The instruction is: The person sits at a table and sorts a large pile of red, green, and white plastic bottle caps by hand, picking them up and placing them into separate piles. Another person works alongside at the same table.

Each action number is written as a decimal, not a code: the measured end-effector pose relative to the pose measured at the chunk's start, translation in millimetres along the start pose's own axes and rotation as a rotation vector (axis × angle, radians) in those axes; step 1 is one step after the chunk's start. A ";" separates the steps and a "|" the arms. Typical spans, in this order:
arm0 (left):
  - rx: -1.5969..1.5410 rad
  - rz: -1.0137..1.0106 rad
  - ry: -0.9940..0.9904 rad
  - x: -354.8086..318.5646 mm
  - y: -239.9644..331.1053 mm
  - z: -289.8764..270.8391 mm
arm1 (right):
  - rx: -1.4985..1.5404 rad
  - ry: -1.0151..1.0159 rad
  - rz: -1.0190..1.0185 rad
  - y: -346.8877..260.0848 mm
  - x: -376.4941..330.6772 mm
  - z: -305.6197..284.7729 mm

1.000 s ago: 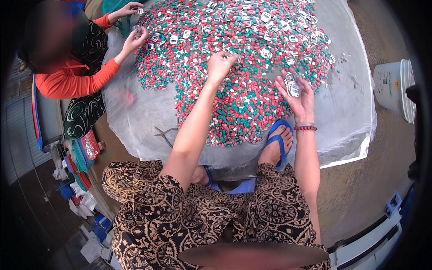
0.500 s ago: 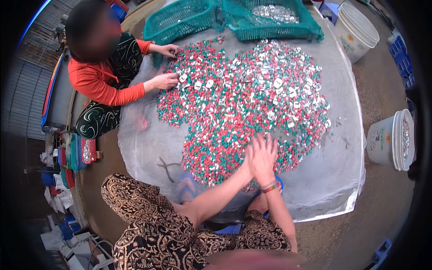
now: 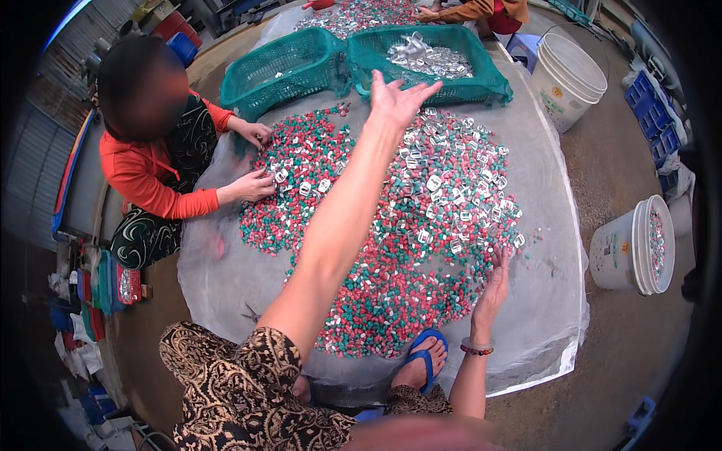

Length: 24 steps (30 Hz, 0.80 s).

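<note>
A wide heap of small red, green and white pebble-like pieces (image 3: pixel 391 301) lies on a pale sheet, with silvery metal buckles (image 3: pixel 455 180) mixed in, thickest on the right. My left arm reaches across the heap. At its far end my left hand (image 3: pixel 398 101), empty with fingers spread, is at the front side of the right green mesh basket (image 3: pixel 444 94). Inside that basket are many silvery buckles (image 3: pixel 444 64), some blurred above the others. My right hand (image 3: pixel 492 289) is at the heap's right edge, fingers stretched out, with nothing visible in it.
A co-worker in an orange top (image 3: pixel 154 177) has both hands at the heap's left side. Another green basket (image 3: pixel 286 75) stands at the back left. White buckets (image 3: pixel 568 83) stand at the right. Pliers (image 3: pixel 250 313) lie near my knee. Another person's hand (image 3: pixel 426 13) shows beyond the baskets.
My hands were together on the near part of the heap. Now they are apart: the left has swung out to the basket, the right has moved to the heap's edge. The view has shifted.
</note>
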State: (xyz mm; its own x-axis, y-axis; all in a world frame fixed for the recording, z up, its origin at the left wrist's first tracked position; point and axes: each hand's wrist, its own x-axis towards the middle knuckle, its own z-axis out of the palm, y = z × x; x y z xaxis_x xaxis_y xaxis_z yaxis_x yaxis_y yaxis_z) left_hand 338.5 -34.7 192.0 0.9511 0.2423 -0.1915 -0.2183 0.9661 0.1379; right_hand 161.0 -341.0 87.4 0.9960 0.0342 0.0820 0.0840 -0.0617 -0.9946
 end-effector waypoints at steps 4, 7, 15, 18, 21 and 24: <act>0.821 -0.107 -0.133 -57.3 5.9 -66.6 | -0.206 -0.077 0.058 42.8 8.3 -18.0; 1.994 0.114 -0.296 -91.9 -19.9 -153.1 | -0.500 -0.217 -0.117 96.1 42.4 -24.4; 2.672 0.071 -0.411 -160.5 -116.6 -236.8 | -1.036 -0.343 0.161 147.9 84.5 18.6; 2.628 0.155 -0.594 -185.7 -99.3 -255.9 | -1.079 -0.458 -0.026 143.4 38.8 37.4; 2.521 0.330 -0.650 -218.9 -70.0 -276.5 | -1.088 -0.470 -0.270 134.5 -10.5 60.3; 2.598 0.232 -0.538 -256.5 -40.8 -286.0 | -1.005 -0.601 -0.281 122.2 -54.9 85.4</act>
State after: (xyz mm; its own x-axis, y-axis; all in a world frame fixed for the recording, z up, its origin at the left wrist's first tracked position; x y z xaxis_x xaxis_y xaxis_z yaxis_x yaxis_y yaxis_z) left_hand 40.9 -110.7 -42.4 0.9920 -0.1235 0.0265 -0.1245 -0.9202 0.3712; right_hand 114.1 -265.2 -44.2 0.7893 0.6136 -0.0212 0.5468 -0.7183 -0.4303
